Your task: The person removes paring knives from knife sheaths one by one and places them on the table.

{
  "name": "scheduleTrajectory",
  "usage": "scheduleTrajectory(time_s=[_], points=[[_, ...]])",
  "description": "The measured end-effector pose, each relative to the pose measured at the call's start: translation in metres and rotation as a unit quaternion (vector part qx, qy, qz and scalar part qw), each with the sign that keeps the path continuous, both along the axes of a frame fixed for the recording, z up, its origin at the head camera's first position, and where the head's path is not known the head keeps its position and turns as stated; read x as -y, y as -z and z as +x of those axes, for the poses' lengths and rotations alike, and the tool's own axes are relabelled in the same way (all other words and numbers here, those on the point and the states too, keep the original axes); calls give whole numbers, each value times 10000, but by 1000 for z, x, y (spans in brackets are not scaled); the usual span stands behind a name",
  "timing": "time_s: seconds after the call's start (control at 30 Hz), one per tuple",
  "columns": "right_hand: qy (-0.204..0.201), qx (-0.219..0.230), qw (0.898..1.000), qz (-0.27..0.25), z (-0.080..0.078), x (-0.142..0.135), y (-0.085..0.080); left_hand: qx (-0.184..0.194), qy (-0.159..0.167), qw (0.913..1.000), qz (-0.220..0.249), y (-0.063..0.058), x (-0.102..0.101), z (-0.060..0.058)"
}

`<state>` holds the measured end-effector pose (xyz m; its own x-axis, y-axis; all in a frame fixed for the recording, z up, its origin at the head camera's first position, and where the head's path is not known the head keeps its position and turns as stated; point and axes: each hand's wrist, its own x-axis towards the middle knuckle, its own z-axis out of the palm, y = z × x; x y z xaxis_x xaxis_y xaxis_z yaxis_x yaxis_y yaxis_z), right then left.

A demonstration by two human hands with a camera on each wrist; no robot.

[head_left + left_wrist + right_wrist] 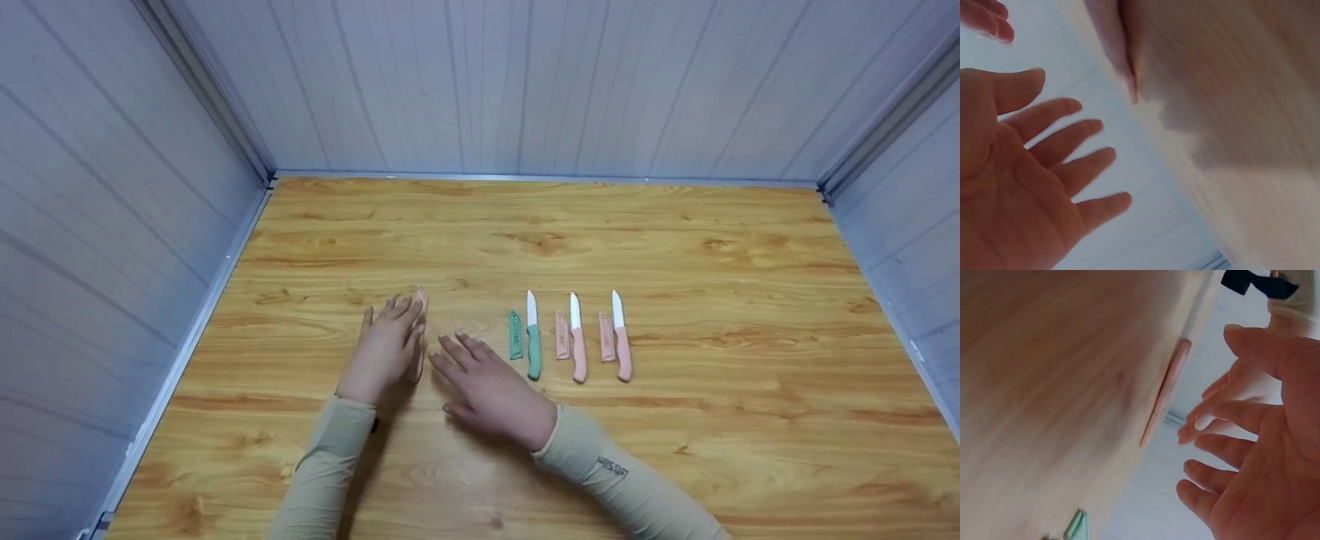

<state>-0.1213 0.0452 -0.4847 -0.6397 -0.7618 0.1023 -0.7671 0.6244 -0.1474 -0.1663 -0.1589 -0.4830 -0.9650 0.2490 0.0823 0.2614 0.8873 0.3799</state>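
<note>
A pink sheathed paring knife (421,294) lies on the table, partly hidden beneath my left hand (384,346). The right wrist view shows the same pink knife (1167,394) flat on the wood, with the left hand (1241,394) raised over it. My left fingers (1081,132) are spread and hold nothing. To the right, my right hand (491,386) hovers palm down with loosely extended fingers, also holding nothing. Beyond it lies a green-handled knife (533,349) with a white blade, its green sheath (515,335) alongside.
Two pink-handled knives, one in the middle (578,352) and one at the right end (623,352), lie bare with white blades. Each has a pink sheath, the nearer one (562,336) and the farther one (606,336), on its left. Grey panel walls (487,90) enclose the wooden table (712,450).
</note>
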Motion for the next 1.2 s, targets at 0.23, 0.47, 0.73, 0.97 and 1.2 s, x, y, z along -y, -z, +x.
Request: scheduleTrajectory(time_s=[0.23, 0.47, 0.73, 0.97, 1.2], points=[[-291, 485, 9984, 56, -6, 13, 3, 133, 230, 9996, -82, -1, 5, -8], [-399, 869, 9953, 132, -13, 29, 0, 326, 297, 9988, -193, 1, 7, -17], [-94, 1018, 9945, 240, -20, 39, 8, 551, 197, 9980, -251, 11, 12, -26], [6, 963, 9949, 308, -22, 42, 10, 603, 346, 9968, -401, 9, 11, -27], [89, 632, 9974, 328, -21, 47, 9, 791, 353, 9956, -346, 6, 8, -27]])
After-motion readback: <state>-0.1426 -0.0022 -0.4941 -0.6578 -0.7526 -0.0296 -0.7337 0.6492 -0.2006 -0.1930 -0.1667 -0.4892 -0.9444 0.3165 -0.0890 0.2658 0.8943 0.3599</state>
